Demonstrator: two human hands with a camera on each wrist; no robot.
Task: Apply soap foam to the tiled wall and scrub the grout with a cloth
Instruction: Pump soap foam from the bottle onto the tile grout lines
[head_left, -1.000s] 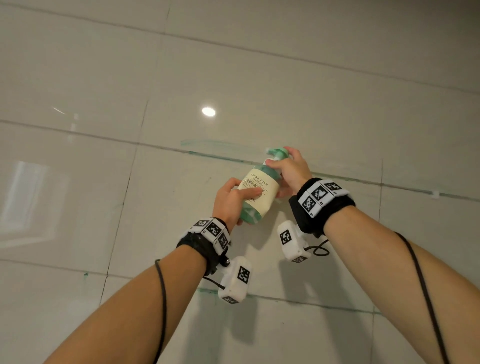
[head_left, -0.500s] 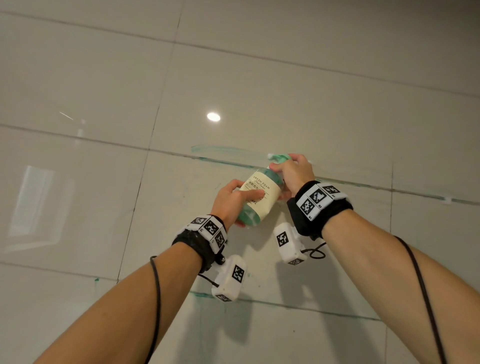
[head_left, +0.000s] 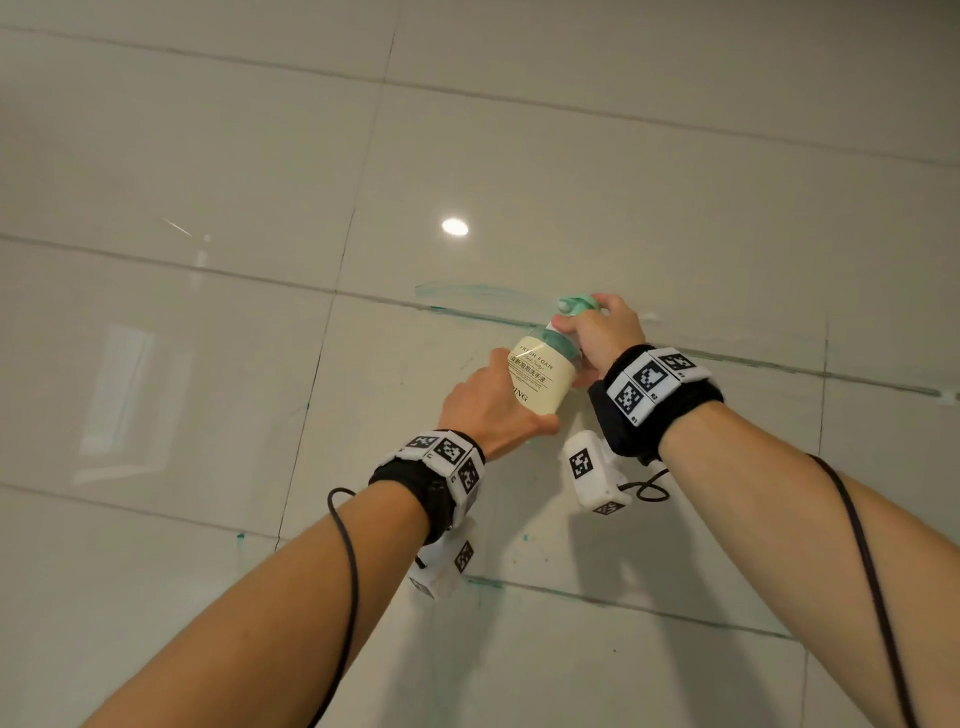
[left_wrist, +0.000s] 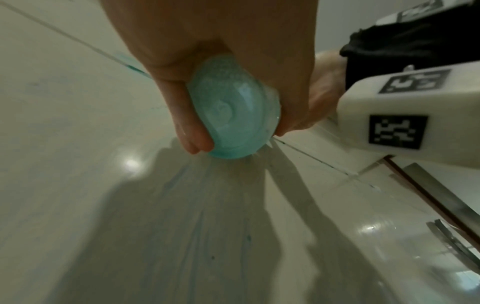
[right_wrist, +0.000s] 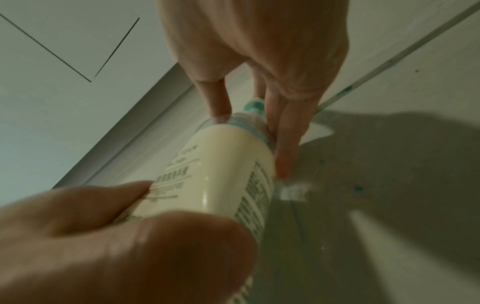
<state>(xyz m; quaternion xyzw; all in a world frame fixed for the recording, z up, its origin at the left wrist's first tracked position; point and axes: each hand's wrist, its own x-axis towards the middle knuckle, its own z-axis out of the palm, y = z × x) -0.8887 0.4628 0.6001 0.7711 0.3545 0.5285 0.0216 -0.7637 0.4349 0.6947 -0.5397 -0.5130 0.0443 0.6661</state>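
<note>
Nearest you, your left hand (head_left: 491, 405) wraps the lower body of the foam soap bottle (head_left: 537, 376), its fingers (left_wrist: 189, 131) curled round the teal base and the thumb lying along the cream label. Just beyond it, your right hand (head_left: 597, 330) grips the top of the same bottle, fingers (right_wrist: 288, 131) clamped round the neck and the teal pump head (head_left: 574, 304). The bottle tilts up and to the right between both hands, its pump end held against the tiled wall (head_left: 208, 156). There the nozzle sits on a horizontal grout line (head_left: 779, 366), where greenish smears (head_left: 467, 292) streak the tile to the left. No cloth shows in any view.
</note>
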